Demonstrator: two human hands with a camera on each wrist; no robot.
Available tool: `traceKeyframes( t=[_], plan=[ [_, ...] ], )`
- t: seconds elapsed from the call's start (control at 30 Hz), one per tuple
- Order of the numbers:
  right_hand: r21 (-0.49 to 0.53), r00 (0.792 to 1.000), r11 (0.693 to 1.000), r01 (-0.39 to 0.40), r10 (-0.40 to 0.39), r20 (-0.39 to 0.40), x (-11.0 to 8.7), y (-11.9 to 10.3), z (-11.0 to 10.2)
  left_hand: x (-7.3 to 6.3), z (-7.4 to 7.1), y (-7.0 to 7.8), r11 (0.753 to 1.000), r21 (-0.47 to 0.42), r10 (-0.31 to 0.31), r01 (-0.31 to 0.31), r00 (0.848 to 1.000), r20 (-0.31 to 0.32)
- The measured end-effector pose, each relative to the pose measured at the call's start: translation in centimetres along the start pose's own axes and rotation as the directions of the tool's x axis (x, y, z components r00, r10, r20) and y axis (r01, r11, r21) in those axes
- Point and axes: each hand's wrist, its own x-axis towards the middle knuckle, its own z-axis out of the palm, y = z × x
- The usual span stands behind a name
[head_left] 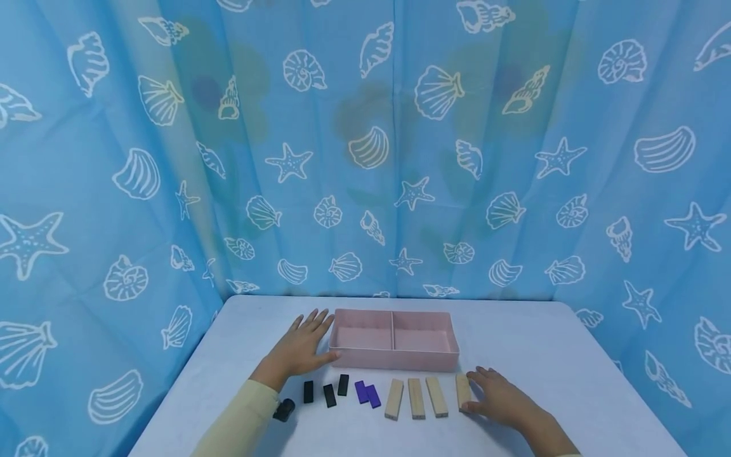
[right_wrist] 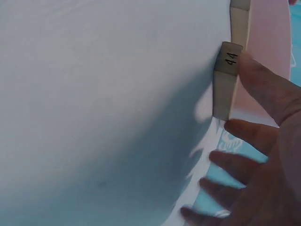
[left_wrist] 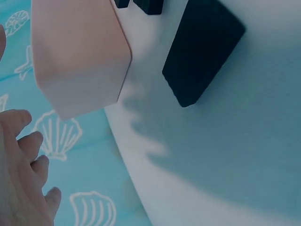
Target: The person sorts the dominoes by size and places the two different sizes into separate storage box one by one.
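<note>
My left hand (head_left: 302,346) lies with fingers spread at the left end of a pink two-compartment box (head_left: 394,360), its thumb at the front left corner. In the left wrist view the straight fingers (left_wrist: 37,162) show beside the box. My right hand (head_left: 502,400) pinches the rightmost wooden block (head_left: 463,392) lengthwise, thumb at the near end and index finger at the far end. The right wrist view shows "44" on this block's end (right_wrist: 229,59). Left of it lie more wooden blocks (head_left: 436,397) in a loose row.
Two purple blocks (head_left: 367,393) lie left of the wooden ones, one against the other. Three black blocks (head_left: 329,395) lie further left, near my left wrist. A wrist camera (head_left: 283,410) sits at my left sleeve. Behind the white table (head_left: 514,336) hangs a blue shell-patterned curtain (head_left: 354,190).
</note>
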Motion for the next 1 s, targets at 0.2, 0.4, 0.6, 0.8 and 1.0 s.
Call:
traceKeyframes(
  t=[0.2,0.4,0.6,0.8,1.0],
  plan=[
    [0.066,0.999,0.998,-0.023,0.020,0.036,0.8,0.6,0.1,1.5,0.6,-0.3,1.000,-0.026,0.010,-0.009,1.000,0.028],
    [0.125,0.996,0.989,-0.084,0.086,-0.010,0.5,-0.5,0.1,2.6,0.7,-0.4,1.000,0.006,0.024,-0.024,0.999,0.028],
    [0.206,0.997,0.978,-0.031,0.045,-0.063,0.0,-1.0,0.1,3.1,0.5,0.1,0.997,0.022,0.067,-0.067,0.998,0.007],
    [0.323,0.994,0.942,0.088,-0.061,-0.093,-0.6,-0.8,0.1,3.6,0.6,0.5,0.998,-0.008,0.056,-0.055,0.998,0.041],
    [0.343,0.992,0.932,0.117,-0.090,-0.094,0.0,-0.8,0.0,4.3,1.1,0.1,0.999,-0.012,0.032,-0.031,0.999,0.041]
  ],
)
